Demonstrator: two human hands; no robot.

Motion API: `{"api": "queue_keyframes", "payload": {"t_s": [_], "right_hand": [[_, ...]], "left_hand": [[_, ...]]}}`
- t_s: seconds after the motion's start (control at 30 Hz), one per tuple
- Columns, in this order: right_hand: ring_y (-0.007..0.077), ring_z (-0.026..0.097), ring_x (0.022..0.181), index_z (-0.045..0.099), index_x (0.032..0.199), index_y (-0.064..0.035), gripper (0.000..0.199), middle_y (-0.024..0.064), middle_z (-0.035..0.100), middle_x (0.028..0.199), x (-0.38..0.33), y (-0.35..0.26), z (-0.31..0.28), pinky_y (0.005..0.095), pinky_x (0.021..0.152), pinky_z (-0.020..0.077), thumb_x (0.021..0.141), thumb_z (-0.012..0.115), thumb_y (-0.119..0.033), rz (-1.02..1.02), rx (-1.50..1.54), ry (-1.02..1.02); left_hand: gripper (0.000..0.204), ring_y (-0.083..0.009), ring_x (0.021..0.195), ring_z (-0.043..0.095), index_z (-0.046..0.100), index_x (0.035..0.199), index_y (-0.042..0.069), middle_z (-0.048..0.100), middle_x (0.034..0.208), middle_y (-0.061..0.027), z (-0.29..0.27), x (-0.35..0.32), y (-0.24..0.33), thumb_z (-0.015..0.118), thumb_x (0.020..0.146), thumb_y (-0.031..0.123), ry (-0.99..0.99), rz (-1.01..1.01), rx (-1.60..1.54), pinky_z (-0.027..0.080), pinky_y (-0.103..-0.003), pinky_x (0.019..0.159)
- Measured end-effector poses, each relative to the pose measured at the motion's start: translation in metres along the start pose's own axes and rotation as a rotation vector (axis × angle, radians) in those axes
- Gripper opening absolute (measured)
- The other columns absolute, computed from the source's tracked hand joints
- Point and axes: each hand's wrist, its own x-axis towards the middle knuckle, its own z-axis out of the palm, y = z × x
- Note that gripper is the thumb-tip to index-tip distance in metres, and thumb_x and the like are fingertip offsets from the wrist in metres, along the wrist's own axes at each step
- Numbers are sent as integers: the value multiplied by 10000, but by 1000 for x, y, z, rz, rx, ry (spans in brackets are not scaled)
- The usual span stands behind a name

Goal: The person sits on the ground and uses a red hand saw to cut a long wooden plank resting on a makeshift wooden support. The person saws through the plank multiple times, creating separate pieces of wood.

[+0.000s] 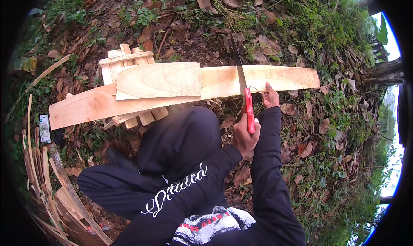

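Observation:
A long pale wooden board lies crosswise in front of me. In my left hand is the red handle of a hand saw; its dark blade crosses the board right of the middle, with the tip past the far edge. Whether the teeth have cut into the wood I cannot tell. My right hand grips the board's near edge, just right of the saw, thumb on top. A shorter flat board rests on the long one's left part. Beneath both is a stack of wood pieces, partly hidden.
My bent knee is close to the board's near edge. Long wood strips are heaped at the lower left, near a small flat rectangular object. Leaf litter and weeds cover the ground; a trunk-like log is at the far right.

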Motion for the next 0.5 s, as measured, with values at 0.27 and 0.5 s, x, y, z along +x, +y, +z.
{"api": "queue_keyframes", "payload": {"t_s": [0.27,0.5], "right_hand": [[191,671,818,601,1078,0,251,79,669,977,-7,-7,24,286,651,548,889,691,-137,-47,13,14],[210,673,876,596,1118,2,278,95,663,1015,4,-6,20,311,709,575,902,675,-154,-46,-52,-17]], "left_hand": [[114,-376,556,577,525,850,-10,523,612,-188,-8,22,-2,557,849,99,20,-4,6,432,-421,519],[116,-422,614,595,506,828,-3,550,642,-216,-12,35,4,566,851,94,-2,-48,17,452,-454,538]]}}
